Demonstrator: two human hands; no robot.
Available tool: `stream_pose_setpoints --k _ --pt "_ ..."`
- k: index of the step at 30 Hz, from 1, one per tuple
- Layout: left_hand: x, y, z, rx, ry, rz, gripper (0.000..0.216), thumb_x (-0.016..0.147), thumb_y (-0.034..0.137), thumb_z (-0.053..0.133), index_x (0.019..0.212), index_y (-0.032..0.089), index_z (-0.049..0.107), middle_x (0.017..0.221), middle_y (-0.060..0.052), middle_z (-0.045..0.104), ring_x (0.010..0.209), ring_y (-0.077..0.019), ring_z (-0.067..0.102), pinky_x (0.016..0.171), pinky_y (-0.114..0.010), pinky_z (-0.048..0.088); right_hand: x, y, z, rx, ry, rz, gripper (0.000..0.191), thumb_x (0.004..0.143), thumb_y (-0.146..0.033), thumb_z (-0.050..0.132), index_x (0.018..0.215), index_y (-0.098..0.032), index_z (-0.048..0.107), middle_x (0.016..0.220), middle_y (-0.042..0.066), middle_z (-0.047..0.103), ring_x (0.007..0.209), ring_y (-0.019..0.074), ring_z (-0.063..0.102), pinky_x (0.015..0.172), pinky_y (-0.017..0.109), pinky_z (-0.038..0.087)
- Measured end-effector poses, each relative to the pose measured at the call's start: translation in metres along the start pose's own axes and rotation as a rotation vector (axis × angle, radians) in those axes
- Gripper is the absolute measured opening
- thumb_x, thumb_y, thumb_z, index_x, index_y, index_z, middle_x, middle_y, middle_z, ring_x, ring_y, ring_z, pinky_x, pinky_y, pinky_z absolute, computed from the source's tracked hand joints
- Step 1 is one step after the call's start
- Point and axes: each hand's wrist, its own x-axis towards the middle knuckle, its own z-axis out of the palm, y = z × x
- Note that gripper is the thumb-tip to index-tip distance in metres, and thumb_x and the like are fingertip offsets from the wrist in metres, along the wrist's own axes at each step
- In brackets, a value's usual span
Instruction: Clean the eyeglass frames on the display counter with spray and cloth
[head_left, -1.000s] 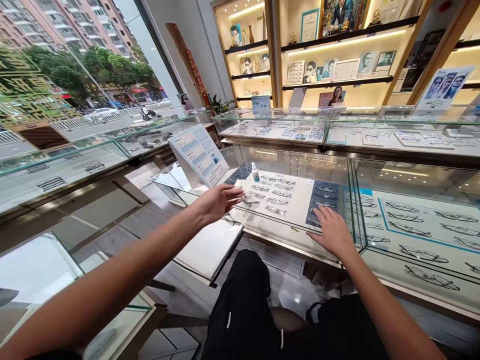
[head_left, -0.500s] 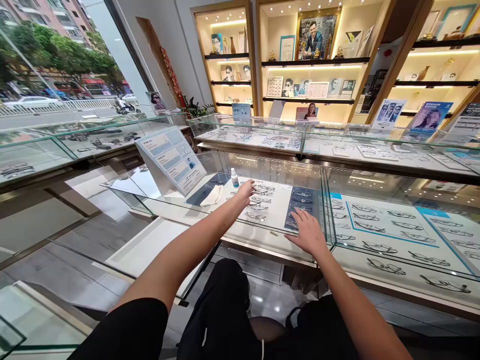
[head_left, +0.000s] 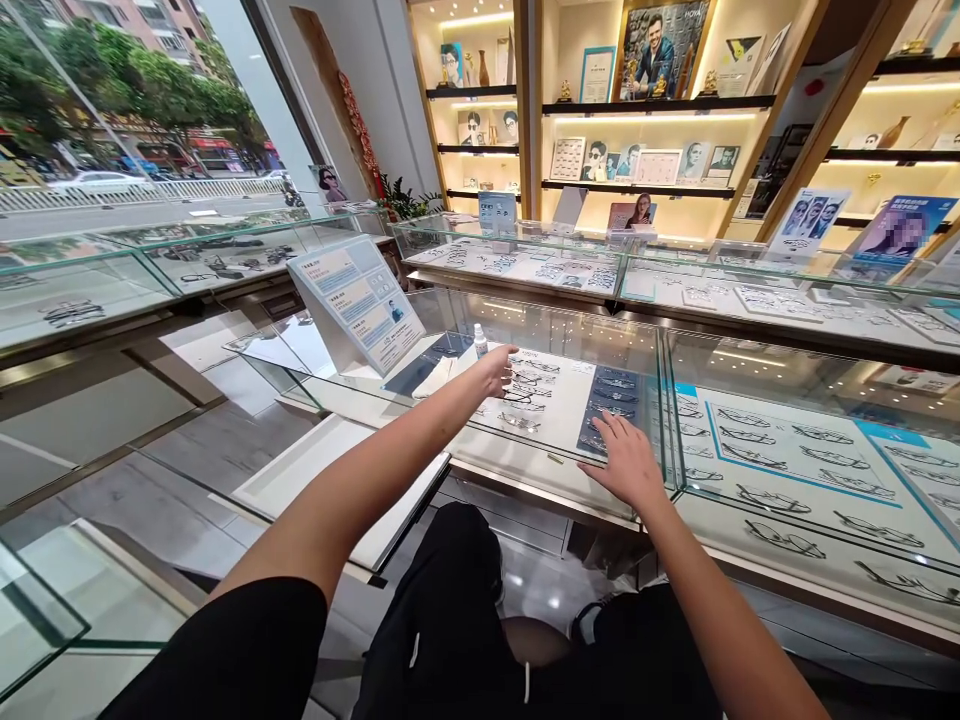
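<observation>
My left hand (head_left: 496,370) is over the glass display case (head_left: 465,420), just right of a small white spray bottle (head_left: 480,338). Its fingers are partly bent and apart, with nothing visible in them. Beneath it, rows of eyeglasses (head_left: 523,404) show through the glass. A pale cloth (head_left: 437,380) lies left of the bottle, partly behind my left forearm. My right hand (head_left: 628,465) rests with spread fingers at the case's near right part, by a dark blue panel (head_left: 606,400) with more glasses on it. It holds nothing.
A tilted information board (head_left: 360,305) stands on the left of the case. An open white drawer (head_left: 315,470) juts out at the near left. Another glass case with eyeglasses (head_left: 787,455) adjoins on the right. Further cases and lit shelves (head_left: 652,110) line the back.
The view has shifted slightly, so the scene sits a little further right. My left hand has come slightly closer to the spray bottle and now overlaps its lower part. My right hand stays at the case.
</observation>
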Motion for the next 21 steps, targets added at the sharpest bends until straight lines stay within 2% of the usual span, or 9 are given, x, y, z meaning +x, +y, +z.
stream_pose_setpoints --k 4,7,9,10,11,12,14,17,21 --pt "-0.032 0.001 -0.024 0.034 -0.093 0.066 0.025 0.079 0.04 0.08 0.088 0.02 0.068 0.098 -0.015 0.07 0.094 -0.0301 0.065 0.084 -0.041 0.051 -0.001 0.001 0.0 -0.01 0.002 -0.012 0.083 0.093 -0.065 0.059 0.158 -0.016 0.043 0.169 0.016 0.04 0.154 0.0363 0.036 0.124 0.052 0.031" --pt "-0.054 -0.019 -0.063 0.156 -0.404 0.199 0.02 0.076 0.032 0.082 0.089 0.019 0.073 0.093 -0.013 0.074 0.085 -0.0264 0.068 0.077 -0.035 0.053 -0.001 0.003 0.003 -0.016 0.005 -0.019 0.083 0.093 -0.064 0.059 0.159 -0.017 0.043 0.169 0.016 0.04 0.154 0.0372 0.036 0.124 0.053 0.031" --pt "-0.062 -0.043 -0.098 0.321 -0.634 0.09 0.016 0.073 0.026 0.082 0.085 0.02 0.075 0.079 -0.011 0.072 0.074 -0.0264 0.068 0.072 -0.037 0.055 -0.001 0.003 0.005 -0.02 0.008 -0.022 0.082 0.094 -0.064 0.058 0.159 -0.017 0.042 0.169 0.015 0.04 0.154 0.0379 0.036 0.123 0.054 0.032" --pt "-0.062 -0.057 -0.116 0.403 -0.678 -0.021 0.014 0.071 0.023 0.083 0.083 0.02 0.075 0.073 -0.009 0.07 0.07 -0.0276 0.068 0.07 -0.039 0.055 -0.001 0.004 0.006 -0.025 0.01 -0.024 0.081 0.094 -0.064 0.058 0.159 -0.018 0.042 0.169 0.015 0.04 0.154 0.0383 0.036 0.122 0.054 0.032" --pt "-0.059 -0.072 -0.133 0.482 -0.653 -0.135 0.014 0.068 0.019 0.084 0.077 0.021 0.074 0.066 -0.008 0.068 0.064 -0.0282 0.067 0.065 -0.04 0.055 -0.002 0.004 0.006 -0.03 0.011 -0.026 0.081 0.094 -0.064 0.057 0.159 -0.018 0.042 0.169 0.015 0.04 0.154 0.0388 0.036 0.122 0.055 0.033" --pt "-0.054 -0.086 -0.149 0.534 -0.561 -0.21 0.015 0.064 0.016 0.083 0.072 0.022 0.072 0.06 -0.007 0.065 0.057 -0.0282 0.064 0.059 -0.04 0.053 -0.002 0.004 0.007 -0.037 0.012 -0.03 0.081 0.094 -0.064 0.056 0.159 -0.018 0.042 0.169 0.015 0.039 0.153 0.0392 0.037 0.121 0.055 0.034" --pt "-0.037 -0.112 -0.174 0.562 -0.376 -0.252 0.019 0.059 0.009 0.08 0.063 0.023 0.067 0.052 -0.006 0.059 0.046 -0.0266 0.056 0.05 -0.039 0.048 -0.003 0.005 0.007 -0.05 0.015 -0.04 0.081 0.095 -0.065 0.055 0.159 -0.017 0.042 0.169 0.015 0.04 0.153 0.0396 0.037 0.121 0.055 0.035" --pt "0.001 -0.132 -0.194 0.484 -0.199 -0.182 0.022 0.058 0.005 0.074 0.056 0.023 0.061 0.049 -0.004 0.054 0.044 -0.0215 0.051 0.048 -0.032 0.043 -0.004 0.006 0.009 -0.067 0.031 -0.056 0.08 0.095 -0.064 0.053 0.159 -0.017 0.041 0.168 0.015 0.042 0.152 0.0395 0.039 0.12 0.055 0.036" --pt "0.055 -0.12 -0.204 0.272 0.031 0.008 0.015 0.075 0.013 0.076 0.068 0.019 0.065 0.068 -0.005 0.062 0.066 -0.0197 0.061 0.061 -0.028 0.049 -0.006 0.008 0.013 -0.069 0.075 -0.081 0.079 0.095 -0.062 0.054 0.161 -0.02 0.039 0.167 0.014 0.044 0.151 0.0402 0.041 0.118 0.056 0.039"
